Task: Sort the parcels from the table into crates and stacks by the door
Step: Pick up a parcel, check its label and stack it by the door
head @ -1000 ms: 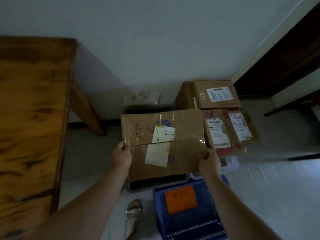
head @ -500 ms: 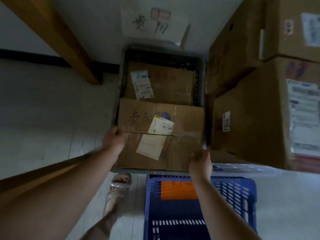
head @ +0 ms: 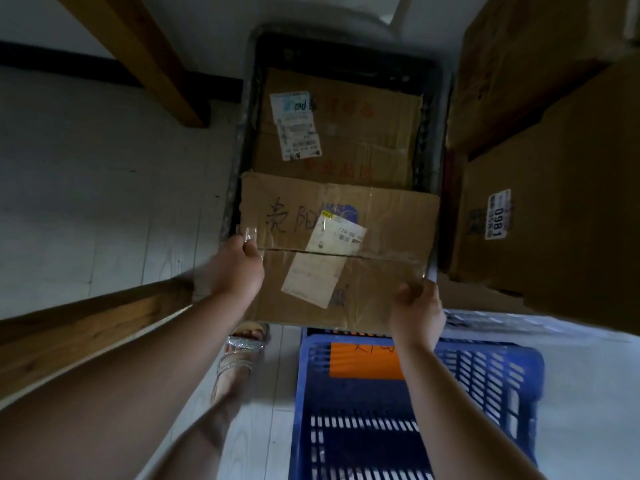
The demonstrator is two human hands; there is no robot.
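You are holding the box (head: 346, 237) in both hands over the near half of the black crate (head: 431, 98). Your left hand (head: 239, 268) is gripping its left edge, and your right hand (head: 415, 306) is clamping its near right corner. A second box (head: 346, 133) is already lying inside the crate, so you are aiming to set this one on top of it. Hold it level, slide it away from you until its far edge is meeting the crate's far wall, and watch the right side, where the stack (head: 554, 220) is standing just beside the rim. Let go only once the box is resting flat.

The box is hiding the crate's near rim, so I cannot tell whether it is already touching the crate or the box below. Your fingers underneath are hidden too, and your left hand is blurring. Your right arm is covering part of the orange label (head: 360, 362) in the blue crate (head: 491, 375).
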